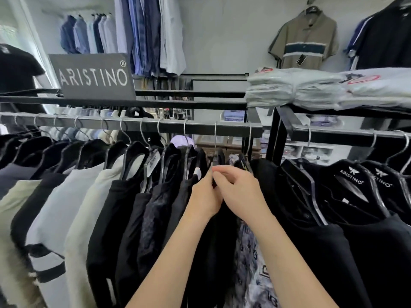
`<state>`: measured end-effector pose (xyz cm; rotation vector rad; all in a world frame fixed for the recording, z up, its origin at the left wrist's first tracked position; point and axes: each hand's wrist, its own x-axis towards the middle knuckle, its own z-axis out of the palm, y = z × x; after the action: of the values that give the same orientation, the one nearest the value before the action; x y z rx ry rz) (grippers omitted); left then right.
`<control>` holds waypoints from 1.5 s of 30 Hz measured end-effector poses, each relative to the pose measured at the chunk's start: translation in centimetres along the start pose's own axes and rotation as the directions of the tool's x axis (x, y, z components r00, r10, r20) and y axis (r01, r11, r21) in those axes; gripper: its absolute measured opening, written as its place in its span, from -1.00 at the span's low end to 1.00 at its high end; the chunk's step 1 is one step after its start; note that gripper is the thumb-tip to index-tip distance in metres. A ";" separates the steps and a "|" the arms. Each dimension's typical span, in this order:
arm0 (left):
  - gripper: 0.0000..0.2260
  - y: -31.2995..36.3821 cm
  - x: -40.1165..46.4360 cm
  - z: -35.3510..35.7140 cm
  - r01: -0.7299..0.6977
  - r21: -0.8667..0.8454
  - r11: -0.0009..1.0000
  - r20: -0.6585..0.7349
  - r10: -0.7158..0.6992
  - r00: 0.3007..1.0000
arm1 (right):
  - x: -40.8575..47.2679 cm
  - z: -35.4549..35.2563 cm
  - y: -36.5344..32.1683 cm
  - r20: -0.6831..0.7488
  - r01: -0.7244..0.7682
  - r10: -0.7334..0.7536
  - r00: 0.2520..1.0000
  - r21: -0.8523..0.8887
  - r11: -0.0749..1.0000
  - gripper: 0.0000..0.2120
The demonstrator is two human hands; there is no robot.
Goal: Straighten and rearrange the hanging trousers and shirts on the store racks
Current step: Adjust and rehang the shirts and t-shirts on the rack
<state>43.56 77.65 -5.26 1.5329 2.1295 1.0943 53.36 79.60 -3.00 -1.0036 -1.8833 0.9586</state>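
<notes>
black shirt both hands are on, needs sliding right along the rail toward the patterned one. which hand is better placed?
Probably the right hand: it pinches the black shirt by the collar under its hanger hook, on the patterned shirt side. The left hand grips the same collar from the far side.

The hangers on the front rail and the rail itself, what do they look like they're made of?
Hangers: glossy black bodies, probably moulded plastic, judging by the sheen along their edges. Their hooks look like thin silvery metal wire with bright glints. Rail: flat-sided dark bar with a matte finish, likely painted metal, though the picture alone cannot confirm it.
</notes>
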 end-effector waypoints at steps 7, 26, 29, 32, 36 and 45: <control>-0.61 -0.8 -1.0 -2.3 -0.226 0.313 0.923 -0.041 0.251 0.967 | 0.6 0.9 0.6 -0.069 0.049 -0.063 0.996 -0.182 0.982 -0.83; -0.42 -4.2 -4.8 -5.0 -0.070 0.323 0.944 -0.143 0.122 0.982 | -1.9 0.7 2.3 0.017 0.138 -0.165 0.986 -0.631 0.763 -0.35; -0.39 -4.3 -4.1 -6.8 -0.060 0.231 0.971 0.037 0.053 0.998 | -1.9 0.7 2.3 0.015 0.130 -0.153 0.988 -0.616 0.777 -0.35; -0.52 -5.1 -3.3 -9.4 -0.151 0.166 0.975 0.098 0.136 0.986 | -2.0 0.4 2.0 0.004 0.098 -0.126 0.992 -0.657 0.747 -0.33; -0.62 -8.7 -3.6 -10.7 -0.201 0.337 0.920 -0.282 0.303 0.910 | -2.4 0.1 1.0 -0.018 0.048 -0.089 0.996 -0.729 0.683 -0.29; -0.37 -13.6 -5.5 -12.5 -0.046 0.219 0.975 -0.195 0.090 0.977 | -4.1 2.1 -1.1 -0.149 -0.153 0.047 0.988 -0.858 0.490 -0.10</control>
<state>28.63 65.71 -7.78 1.6625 2.4168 1.1187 52.71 75.03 -4.05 -1.7152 -2.2463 -0.1287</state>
